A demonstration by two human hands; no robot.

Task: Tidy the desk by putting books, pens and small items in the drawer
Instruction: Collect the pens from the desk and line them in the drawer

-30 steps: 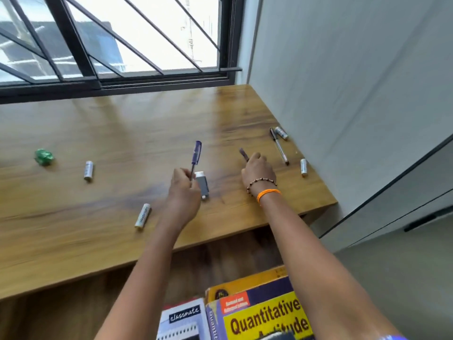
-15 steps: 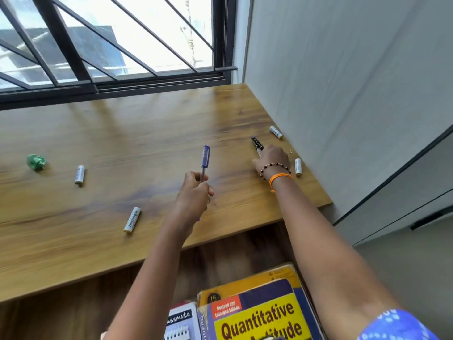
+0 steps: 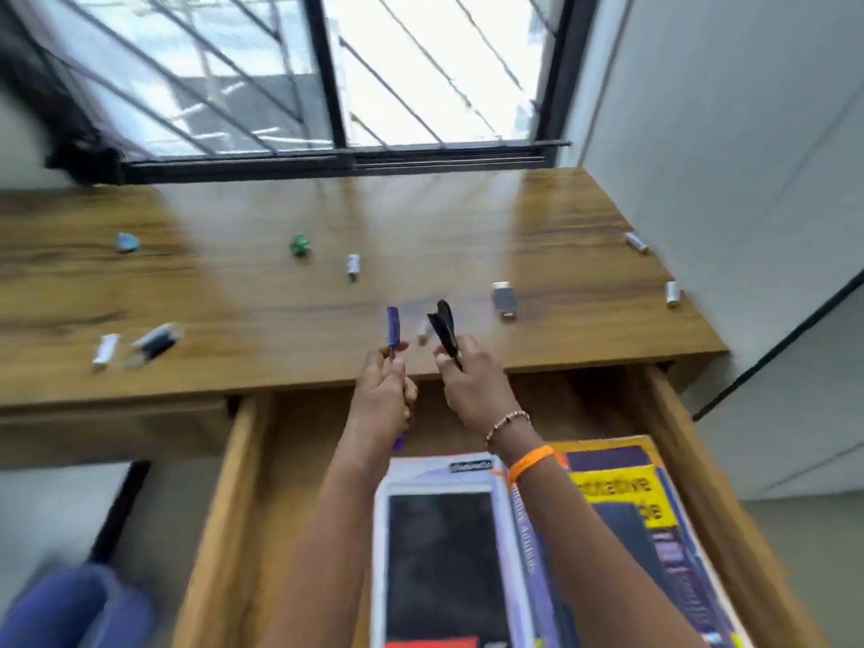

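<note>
While the left hand (image 3: pixel 381 395) grips a blue capped pen (image 3: pixel 392 327) upright, the right hand (image 3: pixel 472 383) pinches two dark blurred pens (image 3: pixel 444 327), both above the front edge of the brown wooden desk (image 3: pixel 280 292). Compared with half a second ago, both hands have left the desk surface and hang over the open wooden drawer (image 3: pixel 224 507), where a yellow book (image 3: pixel 626 498) and a white notebook (image 3: pixel 439 470) lie. Small white batteries (image 3: pixel 353 265) remain on the desk under the barred window (image 3: pixel 327 72).

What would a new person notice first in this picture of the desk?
First, the two hands raised over the desk's front edge: the left hand grips a blue pen, and the right hand holds dark pens. Below them, the open drawer already contains books, with a yellow book on the right. Small items, such as a green object, are still scattered on the wooden desk.
</note>
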